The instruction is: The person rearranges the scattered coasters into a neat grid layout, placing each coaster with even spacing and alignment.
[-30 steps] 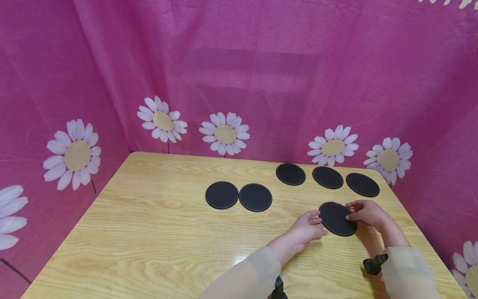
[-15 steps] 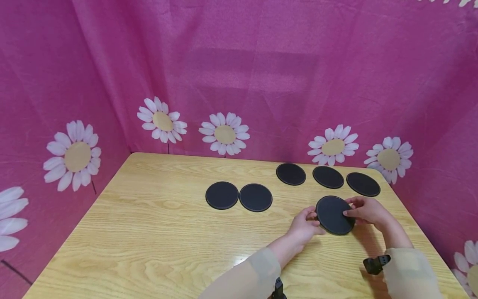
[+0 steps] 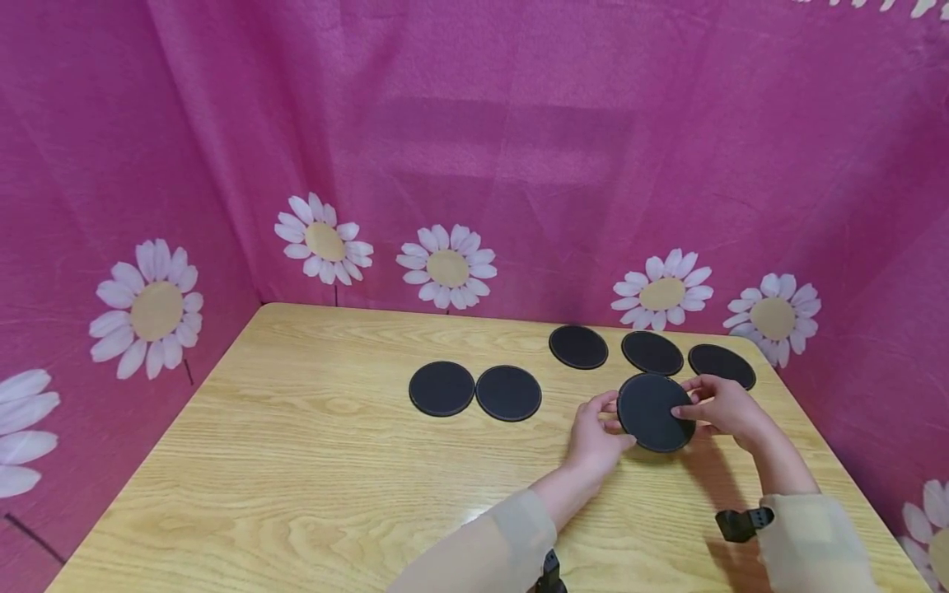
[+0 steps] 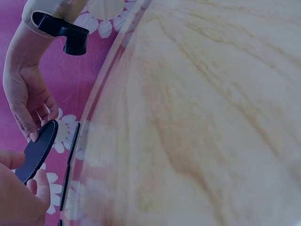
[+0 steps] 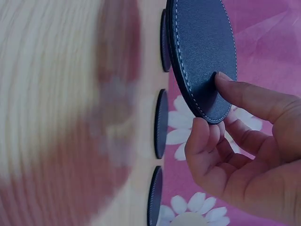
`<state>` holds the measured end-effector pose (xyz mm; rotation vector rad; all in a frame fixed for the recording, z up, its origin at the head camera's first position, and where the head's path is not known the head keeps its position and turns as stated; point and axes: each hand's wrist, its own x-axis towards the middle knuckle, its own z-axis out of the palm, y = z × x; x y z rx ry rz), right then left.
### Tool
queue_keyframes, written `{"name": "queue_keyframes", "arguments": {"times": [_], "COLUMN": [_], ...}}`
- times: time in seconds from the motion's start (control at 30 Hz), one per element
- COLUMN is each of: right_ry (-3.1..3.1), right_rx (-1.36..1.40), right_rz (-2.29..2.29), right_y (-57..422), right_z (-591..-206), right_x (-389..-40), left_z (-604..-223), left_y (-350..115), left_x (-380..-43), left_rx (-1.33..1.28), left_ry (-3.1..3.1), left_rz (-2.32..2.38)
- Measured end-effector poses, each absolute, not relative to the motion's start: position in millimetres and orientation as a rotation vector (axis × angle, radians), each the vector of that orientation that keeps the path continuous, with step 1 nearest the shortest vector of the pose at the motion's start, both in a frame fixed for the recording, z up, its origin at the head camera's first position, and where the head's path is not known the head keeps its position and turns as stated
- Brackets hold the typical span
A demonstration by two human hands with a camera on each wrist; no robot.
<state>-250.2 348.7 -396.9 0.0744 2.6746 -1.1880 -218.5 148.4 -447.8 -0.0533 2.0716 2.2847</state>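
Note:
A round black coaster (image 3: 652,416) with pale stitching round its rim is held above the table, its face tilted toward the head camera. My right hand (image 3: 730,412) pinches its right edge, thumb on the upper face and fingers beneath, as the right wrist view shows on the coaster (image 5: 204,52). At the opposite edge, my left hand (image 3: 596,432) grips it between thumb and fingers; in the left wrist view this hand (image 4: 21,193) is partly cut off by the frame. The coaster's underside is mostly hidden.
Two black coasters (image 3: 441,388) (image 3: 508,393) lie side by side on the wooden table (image 3: 311,461). Three more form a row along the back right edge: one coaster (image 3: 578,347), a middle coaster (image 3: 651,352) and a right coaster (image 3: 722,365). A pink flowered cloth (image 3: 482,148) hangs behind.
Both hands have raised the coaster off the table and moved it slightly left and toward the back row. The left hand has closed in on its left edge. The other coasters have stayed put.

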Motion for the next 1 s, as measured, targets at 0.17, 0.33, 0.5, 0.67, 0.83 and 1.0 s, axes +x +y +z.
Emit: {"name": "queue_keyframes", "arguments": {"times": [0.17,0.33,0.5,0.67,0.83,1.0], "right_ry": [2.695,2.728,2.753,2.771,2.773,2.767], "right_rx": [0.041,-0.002,-0.025,-0.061,-0.094,-0.095], "right_rz": [-1.204,-1.217,-1.263,-1.327,-1.391,-1.439], "right_y": [340.8,331.4,320.0,307.6,296.3,285.8], "right_z": [-389.1,-381.3,-376.1,-375.7,-379.8,-386.8], "right_x": [-247.3,-244.1,-242.4,-244.3,-247.9,-252.3], "left_z": [-442.2,-437.4,-430.0,-424.9,-424.4,-425.5], "left_y": [143.6,138.1,129.3,115.2,100.4,87.6], "left_x": [-222.4,-228.6,-235.0,-242.3,-249.4,-256.6], "left_rx": [-0.038,-0.035,-0.03,0.021,0.062,0.115], "left_ry": [2.121,2.166,2.218,2.326,2.45,2.543], "left_rz": [2.329,2.363,2.372,2.325,2.244,2.162]}}
